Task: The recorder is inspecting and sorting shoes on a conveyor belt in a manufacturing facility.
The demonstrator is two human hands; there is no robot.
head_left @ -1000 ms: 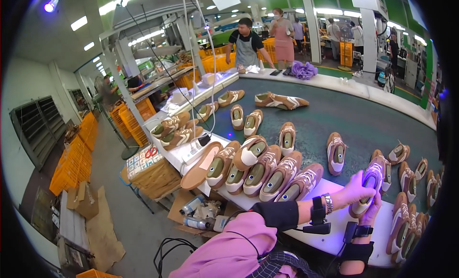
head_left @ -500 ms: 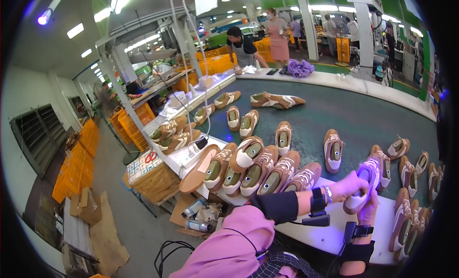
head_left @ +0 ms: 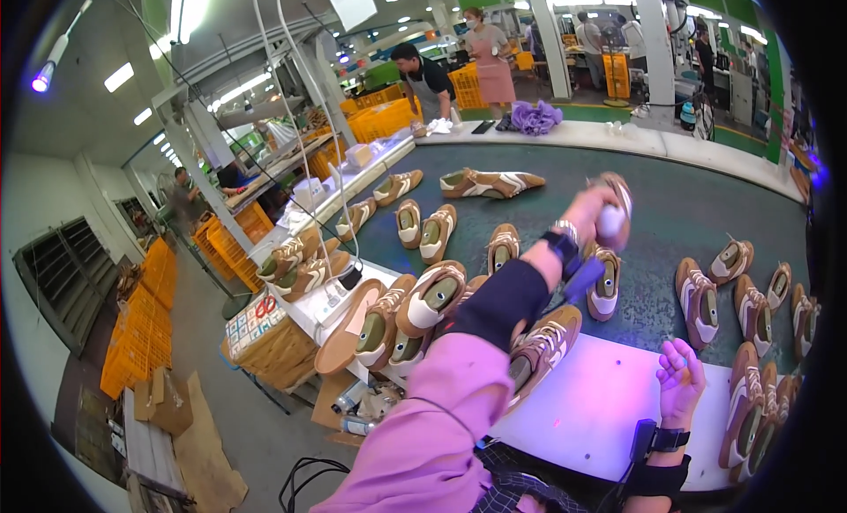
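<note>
My left hand reaches far out over the green work surface, closed on a brown sneaker with a white heel, which is blurred by motion. Just below it, a matching sneaker stands on the surface. My right hand hangs above the white board, palm up, with loosely curled fingers and nothing in it. Beside that hand, several brown sneakers are lined up at the right edge. Another sneaker lies at the board's left, partly hidden by my left arm.
More sneakers are piled at the near left, next to a loose tan sole. A white ledge borders the green surface, with a purple cloth bundle on it. Across it, a person leans in. Orange crates stand at left.
My left hand has carried the sneaker up and away over the green surface. My right hand has let go of it and now is empty above the white board. The view has shifted slightly.
</note>
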